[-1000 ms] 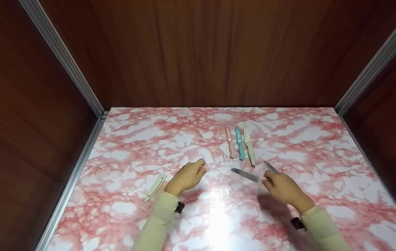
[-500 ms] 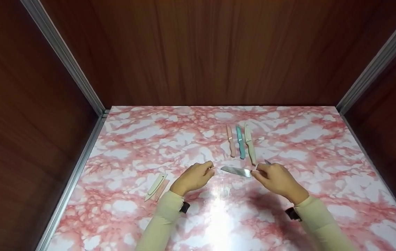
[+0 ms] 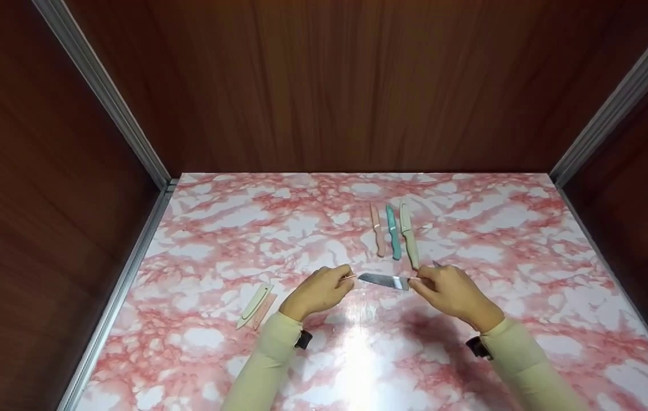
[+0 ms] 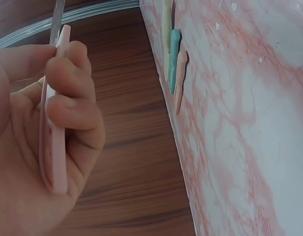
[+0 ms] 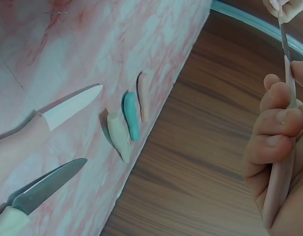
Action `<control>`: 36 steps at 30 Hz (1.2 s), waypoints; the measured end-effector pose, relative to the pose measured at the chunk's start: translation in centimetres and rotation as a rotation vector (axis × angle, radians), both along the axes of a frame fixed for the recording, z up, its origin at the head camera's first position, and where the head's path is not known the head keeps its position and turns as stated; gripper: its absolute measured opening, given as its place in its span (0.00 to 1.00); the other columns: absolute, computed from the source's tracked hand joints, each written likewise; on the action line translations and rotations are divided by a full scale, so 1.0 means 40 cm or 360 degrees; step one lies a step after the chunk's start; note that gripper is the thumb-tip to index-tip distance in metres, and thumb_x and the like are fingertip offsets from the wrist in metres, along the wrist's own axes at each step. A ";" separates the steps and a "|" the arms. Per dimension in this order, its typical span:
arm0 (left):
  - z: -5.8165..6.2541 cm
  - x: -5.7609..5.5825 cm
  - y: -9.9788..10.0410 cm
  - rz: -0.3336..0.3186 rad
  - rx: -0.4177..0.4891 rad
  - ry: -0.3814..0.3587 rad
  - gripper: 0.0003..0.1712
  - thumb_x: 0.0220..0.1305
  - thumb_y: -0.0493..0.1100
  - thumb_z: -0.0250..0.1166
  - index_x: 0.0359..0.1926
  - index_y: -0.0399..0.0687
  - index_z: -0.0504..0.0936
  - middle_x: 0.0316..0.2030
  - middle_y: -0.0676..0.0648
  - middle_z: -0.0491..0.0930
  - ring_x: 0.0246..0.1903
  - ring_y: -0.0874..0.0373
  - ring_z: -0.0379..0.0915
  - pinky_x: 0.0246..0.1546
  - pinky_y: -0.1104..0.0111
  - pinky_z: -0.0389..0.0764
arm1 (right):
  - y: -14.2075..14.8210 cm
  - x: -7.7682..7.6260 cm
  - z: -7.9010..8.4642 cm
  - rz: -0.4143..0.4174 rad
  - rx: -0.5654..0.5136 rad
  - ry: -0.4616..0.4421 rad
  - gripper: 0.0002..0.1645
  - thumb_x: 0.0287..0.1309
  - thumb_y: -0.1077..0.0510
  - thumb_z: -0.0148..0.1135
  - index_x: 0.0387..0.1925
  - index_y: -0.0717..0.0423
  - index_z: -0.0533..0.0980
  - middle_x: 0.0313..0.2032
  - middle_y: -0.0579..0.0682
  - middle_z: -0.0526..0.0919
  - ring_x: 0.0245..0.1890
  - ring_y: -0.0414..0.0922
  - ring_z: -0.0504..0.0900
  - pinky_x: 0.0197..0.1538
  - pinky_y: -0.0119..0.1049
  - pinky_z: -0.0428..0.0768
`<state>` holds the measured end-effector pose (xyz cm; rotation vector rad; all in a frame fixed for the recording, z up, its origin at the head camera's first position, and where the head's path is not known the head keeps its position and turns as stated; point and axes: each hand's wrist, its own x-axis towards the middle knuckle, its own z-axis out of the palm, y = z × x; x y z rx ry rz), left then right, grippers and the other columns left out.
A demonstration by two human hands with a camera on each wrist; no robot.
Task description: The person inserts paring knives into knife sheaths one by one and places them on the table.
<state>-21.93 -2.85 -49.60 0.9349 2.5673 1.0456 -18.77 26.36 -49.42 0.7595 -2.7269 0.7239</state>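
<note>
My left hand (image 3: pixel 318 290) grips a pink knife sheath (image 4: pixel 58 147), its fingers curled round it. In my right hand (image 3: pixel 450 291) is a kitchen knife, held by its pale pink handle (image 5: pixel 279 191). The knife's bare blade (image 3: pixel 384 280) points left, its tip right at the mouth of the sheath. Seen from the left wrist, the blade (image 4: pixel 56 22) overlaps the sheath's upper end. Two bare knives lie on the table near my right hand: one with a pinkish handle and pale blade (image 5: pixel 72 108), the other with a cream handle and grey blade (image 5: pixel 48 184).
A pink knife (image 3: pixel 378 231), a teal knife (image 3: pixel 393 233) and a cream knife (image 3: pixel 409 235), all in sheaths, lie side by side farther back. Left of my left hand lie a cream sheath (image 3: pixel 254 305) and a pink sheath (image 3: pixel 265 311). Dark wooden panels (image 3: pixel 324 85) enclose the marbled table.
My right hand has moved left with the knife, and my left hand slightly right with the sheath. The blade tip has come close up to the sheath. The knives on the table stay put.
</note>
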 end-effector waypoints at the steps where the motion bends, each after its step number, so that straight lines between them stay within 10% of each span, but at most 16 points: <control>1: 0.000 0.000 0.000 -0.0001 0.0001 0.0002 0.11 0.70 0.45 0.47 0.29 0.52 0.68 0.17 0.58 0.56 0.16 0.67 0.51 0.20 0.72 0.57 | 0.000 0.000 0.000 0.0010 0.0000 0.0007 0.17 0.62 0.50 0.61 0.19 0.44 0.69 0.12 0.32 0.55 0.14 0.30 0.50 0.20 0.30 0.55; 36: 0.001 -0.003 -0.014 -0.0080 0.0051 -0.0011 0.16 0.69 0.48 0.54 0.22 0.52 0.66 0.15 0.57 0.57 0.15 0.66 0.48 0.21 0.72 0.57 | 0.011 -0.007 0.012 0.0313 -0.0006 0.0151 0.16 0.59 0.58 0.63 0.17 0.42 0.72 0.14 0.31 0.61 0.14 0.28 0.55 0.19 0.26 0.60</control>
